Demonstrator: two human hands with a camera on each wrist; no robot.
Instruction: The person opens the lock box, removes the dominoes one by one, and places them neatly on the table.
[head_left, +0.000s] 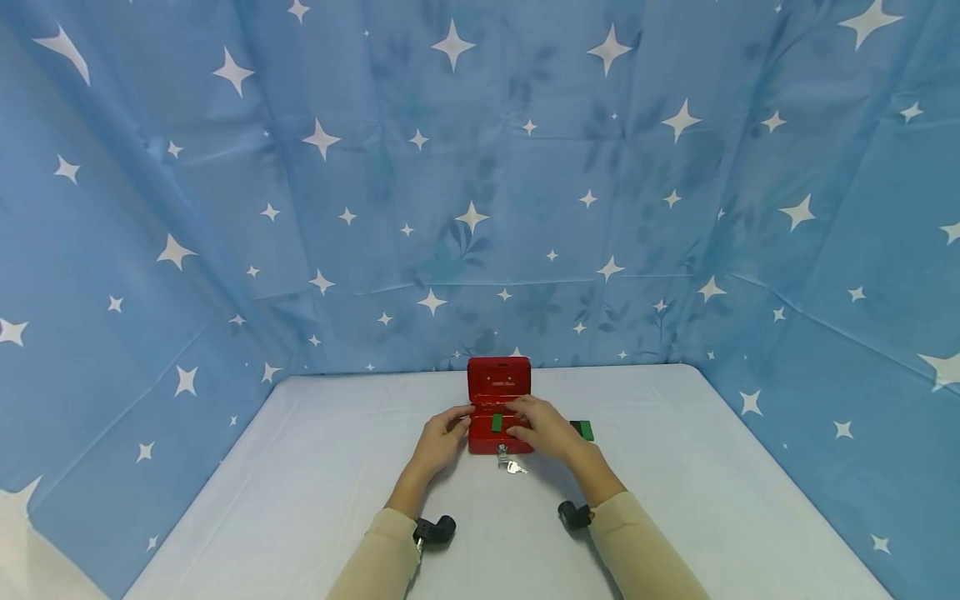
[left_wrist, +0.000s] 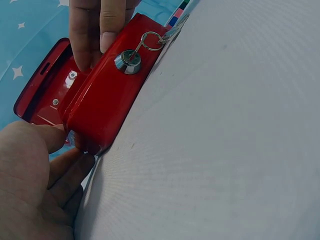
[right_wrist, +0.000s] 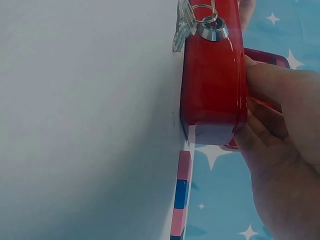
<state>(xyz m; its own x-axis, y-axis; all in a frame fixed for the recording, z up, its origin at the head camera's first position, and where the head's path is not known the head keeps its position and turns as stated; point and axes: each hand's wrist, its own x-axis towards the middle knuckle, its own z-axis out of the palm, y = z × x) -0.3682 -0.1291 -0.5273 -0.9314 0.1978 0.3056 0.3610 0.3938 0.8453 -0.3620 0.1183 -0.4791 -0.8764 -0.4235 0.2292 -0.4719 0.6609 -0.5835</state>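
Note:
A red metal cash box [head_left: 500, 447] stands on the white table with its lid [head_left: 498, 379] raised at the back. A green block [head_left: 497, 423] lies inside. The round lock [left_wrist: 128, 62] on the front wall holds a key, with a ring [right_wrist: 202, 14] and another key [head_left: 515, 467] hanging from it. My left hand [head_left: 437, 442] touches the box's left side, thumb and fingers spread apart. Over the box's right part is my right hand [head_left: 550, 429], its thumb and forefinger apart above the interior; nothing shows between them. Its other fingers are partly hidden in the head view.
To the right of the box, partly behind my right hand, lie green and black pieces [head_left: 585, 430]. Pink and blue sides of small blocks [right_wrist: 181, 194] line up there in the right wrist view. A blue star-patterned curtain [head_left: 480, 183] hangs behind the table [head_left: 337, 467].

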